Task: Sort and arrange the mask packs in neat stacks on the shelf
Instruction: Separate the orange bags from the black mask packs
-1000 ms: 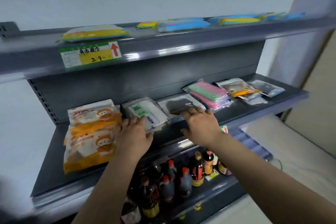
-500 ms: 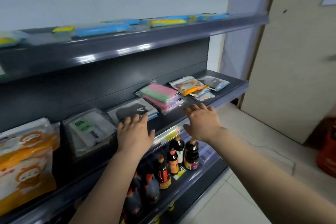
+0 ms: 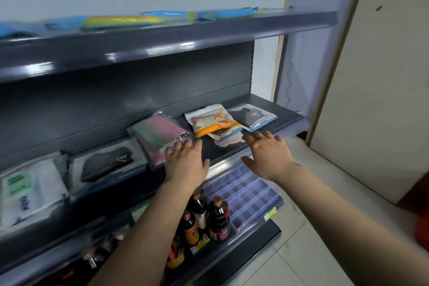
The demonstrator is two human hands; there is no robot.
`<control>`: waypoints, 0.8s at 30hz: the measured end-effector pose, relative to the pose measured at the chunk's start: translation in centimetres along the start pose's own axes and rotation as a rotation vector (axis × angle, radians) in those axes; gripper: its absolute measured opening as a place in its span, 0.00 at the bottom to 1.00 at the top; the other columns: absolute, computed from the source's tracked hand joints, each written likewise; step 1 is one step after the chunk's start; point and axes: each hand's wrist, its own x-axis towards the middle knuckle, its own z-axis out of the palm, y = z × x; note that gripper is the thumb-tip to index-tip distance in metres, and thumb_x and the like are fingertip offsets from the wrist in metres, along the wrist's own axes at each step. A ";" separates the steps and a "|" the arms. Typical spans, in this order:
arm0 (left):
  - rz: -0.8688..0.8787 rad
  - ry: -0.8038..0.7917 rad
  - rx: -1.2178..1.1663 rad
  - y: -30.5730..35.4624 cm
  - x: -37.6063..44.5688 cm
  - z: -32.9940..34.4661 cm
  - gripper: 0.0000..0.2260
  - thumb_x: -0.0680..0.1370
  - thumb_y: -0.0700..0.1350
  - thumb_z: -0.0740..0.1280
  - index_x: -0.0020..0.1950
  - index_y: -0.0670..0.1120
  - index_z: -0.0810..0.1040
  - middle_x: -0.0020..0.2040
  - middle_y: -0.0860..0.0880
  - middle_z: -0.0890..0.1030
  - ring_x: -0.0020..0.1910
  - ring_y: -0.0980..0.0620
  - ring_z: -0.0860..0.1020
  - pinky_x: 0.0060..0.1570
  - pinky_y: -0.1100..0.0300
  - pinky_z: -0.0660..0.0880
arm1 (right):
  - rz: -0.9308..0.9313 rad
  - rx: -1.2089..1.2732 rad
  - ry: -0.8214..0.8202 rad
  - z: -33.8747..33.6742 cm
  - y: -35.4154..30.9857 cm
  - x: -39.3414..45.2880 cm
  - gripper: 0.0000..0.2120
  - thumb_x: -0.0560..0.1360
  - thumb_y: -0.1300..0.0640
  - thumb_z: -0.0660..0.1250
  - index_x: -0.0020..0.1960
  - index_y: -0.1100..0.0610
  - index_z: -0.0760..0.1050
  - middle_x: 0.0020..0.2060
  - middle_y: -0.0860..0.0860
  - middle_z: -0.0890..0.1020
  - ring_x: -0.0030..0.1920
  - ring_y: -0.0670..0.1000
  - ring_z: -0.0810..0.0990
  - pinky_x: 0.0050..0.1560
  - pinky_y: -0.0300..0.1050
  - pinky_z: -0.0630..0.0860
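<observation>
both hands have slid right of the black pack [image 3: 106,163]; left hand [image 3: 185,162] open on the pink stack [image 3: 160,137], right hand [image 3: 267,154] open, empty. a careless nudge could topple the loose orange pack [image 3: 213,122] heap.

grey shelf [image 3: 287,121] | mask packs laid flat | pink-green pack [image 3: 160,133] at left fingertips [image 3: 183,146] | orange pack [image 3: 213,121] beyond right fingertips [image 3: 262,138]

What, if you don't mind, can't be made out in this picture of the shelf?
Head view:
- Print on the white-and-green mask pack: motion blur.
- Crumpled pack beneath the orange cartoon pouch: mostly covered.
- Blue-and-yellow packets on the top shelf: edge-on, blurred.
- Left hand contact with the pink-and-green pack: unclear.
</observation>
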 end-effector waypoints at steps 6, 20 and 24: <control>-0.048 -0.021 -0.023 4.3 4.2 1.3 0.22 0.79 0.55 0.57 0.71 0.50 0.62 0.70 0.47 0.67 0.70 0.44 0.64 0.67 0.50 0.60 | -0.016 0.084 -0.027 1.3 6.4 3.6 0.26 0.78 0.45 0.58 0.73 0.52 0.61 0.69 0.52 0.69 0.70 0.56 0.64 0.67 0.54 0.63; -0.310 -0.084 -0.151 7.0 17.0 5.4 0.21 0.80 0.55 0.54 0.73 0.53 0.63 0.73 0.46 0.66 0.71 0.44 0.64 0.65 0.49 0.63 | -0.057 0.224 -0.108 5.0 14.5 16.1 0.25 0.78 0.46 0.59 0.73 0.53 0.62 0.69 0.54 0.70 0.68 0.57 0.68 0.66 0.54 0.67; -0.378 -0.047 -0.205 7.0 19.0 7.3 0.18 0.79 0.52 0.56 0.68 0.52 0.69 0.67 0.45 0.73 0.67 0.43 0.69 0.65 0.49 0.65 | -0.074 0.251 -0.160 6.4 16.2 19.9 0.25 0.78 0.45 0.60 0.72 0.53 0.63 0.68 0.54 0.71 0.68 0.57 0.69 0.64 0.55 0.69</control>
